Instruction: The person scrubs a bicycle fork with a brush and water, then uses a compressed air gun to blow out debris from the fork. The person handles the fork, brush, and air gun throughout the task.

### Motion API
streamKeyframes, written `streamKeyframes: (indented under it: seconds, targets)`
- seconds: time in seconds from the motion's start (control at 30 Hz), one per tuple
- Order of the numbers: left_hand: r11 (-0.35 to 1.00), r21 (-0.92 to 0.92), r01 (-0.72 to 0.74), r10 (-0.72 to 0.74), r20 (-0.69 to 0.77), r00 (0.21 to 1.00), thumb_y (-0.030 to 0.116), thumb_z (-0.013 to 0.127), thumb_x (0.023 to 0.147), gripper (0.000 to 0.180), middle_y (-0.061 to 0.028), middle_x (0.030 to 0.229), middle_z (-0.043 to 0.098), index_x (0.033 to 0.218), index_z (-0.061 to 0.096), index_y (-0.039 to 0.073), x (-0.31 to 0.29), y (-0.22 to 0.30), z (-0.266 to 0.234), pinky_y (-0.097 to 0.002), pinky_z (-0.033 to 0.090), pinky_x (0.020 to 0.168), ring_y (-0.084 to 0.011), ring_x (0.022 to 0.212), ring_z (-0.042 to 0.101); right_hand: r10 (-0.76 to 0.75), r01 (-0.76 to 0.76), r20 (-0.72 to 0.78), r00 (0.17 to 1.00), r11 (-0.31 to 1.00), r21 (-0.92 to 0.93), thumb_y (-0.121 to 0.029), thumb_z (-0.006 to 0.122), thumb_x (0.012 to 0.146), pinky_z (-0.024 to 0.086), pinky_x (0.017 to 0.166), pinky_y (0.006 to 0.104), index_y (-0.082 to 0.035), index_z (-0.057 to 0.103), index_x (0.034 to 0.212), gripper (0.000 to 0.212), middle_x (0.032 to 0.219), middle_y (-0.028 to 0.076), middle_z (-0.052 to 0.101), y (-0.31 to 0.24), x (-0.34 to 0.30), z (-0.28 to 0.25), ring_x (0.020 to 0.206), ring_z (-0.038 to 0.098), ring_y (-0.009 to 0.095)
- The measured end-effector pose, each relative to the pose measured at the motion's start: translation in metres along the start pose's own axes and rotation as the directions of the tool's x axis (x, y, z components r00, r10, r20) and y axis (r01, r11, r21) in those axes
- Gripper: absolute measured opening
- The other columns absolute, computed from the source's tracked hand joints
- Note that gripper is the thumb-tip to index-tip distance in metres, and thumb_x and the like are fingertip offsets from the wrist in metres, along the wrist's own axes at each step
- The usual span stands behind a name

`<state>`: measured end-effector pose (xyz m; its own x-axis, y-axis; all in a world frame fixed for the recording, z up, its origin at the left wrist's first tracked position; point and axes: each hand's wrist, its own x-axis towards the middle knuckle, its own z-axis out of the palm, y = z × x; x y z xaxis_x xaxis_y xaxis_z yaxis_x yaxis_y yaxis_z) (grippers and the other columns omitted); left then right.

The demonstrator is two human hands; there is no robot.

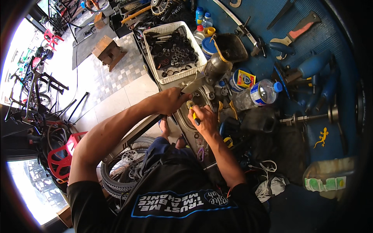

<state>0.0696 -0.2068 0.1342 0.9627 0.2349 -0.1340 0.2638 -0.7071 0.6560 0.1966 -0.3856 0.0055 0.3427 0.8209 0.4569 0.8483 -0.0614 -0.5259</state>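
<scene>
At bench edge — left hand gripping metal bar | right hand gripping yellow-handled tool — clutter crowds both.

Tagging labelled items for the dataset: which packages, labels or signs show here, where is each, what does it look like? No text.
Clear plastic bottle: lying right of the hands, blue cap, blue and white label.
Round tin: just left of that bottle, yellow and blue label.
Two small bottles: top centre, behind the white basket, blue caps.
Yellow lizard sticker: on the blue surface, far right.
Cloudy bottle: lower right, green label.
</scene>
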Motion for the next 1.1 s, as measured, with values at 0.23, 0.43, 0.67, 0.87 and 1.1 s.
streamKeyframes:
  seconds: [0.23, 0.43, 0.67, 0.87, 1.1]
  targets:
    - [0.934, -0.208, 0.291, -0.262, 0.156, 0.952, 0.054, 0.046, 0.109, 0.064, -0.0172, 0.071, 0.061, 0.104, 0.057, -0.008, -0.001, 0.013, -0.005, -0.0357, 0.055, 0.045, -0.0265, 0.055, 0.069, 0.094, -0.094, -0.014, 0.996, 0.995, -0.026, -0.021, 0.073, 0.091, 0.052, 0.068, 0.0448, -0.01, 0.065, 0.087, 0.014, 0.066, 0.013, 0.067, 0.009, 0.003, -0.006, 0.065, 0.067, 0.034]
    - [0.897, -0.204, 0.393, -0.355, 0.198, 0.914, 0.056, 0.048, 0.108, 0.065, -0.0159, 0.069, 0.06, 0.103, 0.059, -0.008, 0.005, 0.02, -0.019, -0.0355, 0.055, 0.047, -0.0243, 0.055, 0.068, 0.543, -0.623, 0.307, 0.782, 0.699, 0.35, -0.019, 0.066, 0.101, 0.06, 0.076, 0.0377, -0.008, 0.072, 0.117, 0.02, 0.105, 0.017, 0.078, 0.027, 0.008, -0.026, 0.094, 0.077, 0.031]
    - [0.92, -0.206, 0.333, -0.306, 0.152, 0.94, 0.058, 0.049, 0.108, 0.065, -0.0162, 0.069, 0.061, 0.102, 0.061, -0.006, 0.005, 0.01, -0.012, -0.0376, 0.055, 0.049, -0.0236, 0.055, 0.067, 0.289, -0.308, 0.262, 0.921, 0.951, 0.033, -0.023, 0.073, 0.096, 0.058, 0.07, 0.0435, -0.005, 0.069, 0.102, 0.02, 0.092, 0.016, 0.076, 0.038, -0.006, -0.03, 0.083, 0.074, 0.036]
    - [0.904, -0.231, 0.361, -0.314, 0.215, 0.925, 0.058, 0.048, 0.107, 0.067, -0.0147, 0.067, 0.06, 0.099, 0.06, -0.007, 0.01, 0.012, -0.022, -0.0378, 0.055, 0.05, -0.0232, 0.056, 0.068, 0.002, -0.004, 0.01, 1.0, 0.971, 0.24, -0.018, 0.078, 0.09, 0.057, 0.07, 0.0432, -0.007, 0.069, 0.091, 0.015, 0.085, 0.014, 0.074, 0.015, 0.01, -0.012, 0.079, 0.072, 0.034]
    - [0.852, -0.174, 0.493, -0.443, 0.262, 0.858, 0.06, 0.048, 0.107, 0.068, -0.0162, 0.069, 0.061, 0.097, 0.058, -0.007, 0.016, 0.022, -0.029, -0.0384, 0.055, 0.051, -0.0247, 0.057, 0.068, 0.042, -0.036, -0.021, 0.999, 0.97, 0.241, -0.016, 0.077, 0.091, 0.055, 0.067, 0.0442, -0.006, 0.068, 0.088, 0.014, 0.078, 0.012, 0.071, 0.028, 0.005, -0.005, 0.074, 0.07, 0.034]
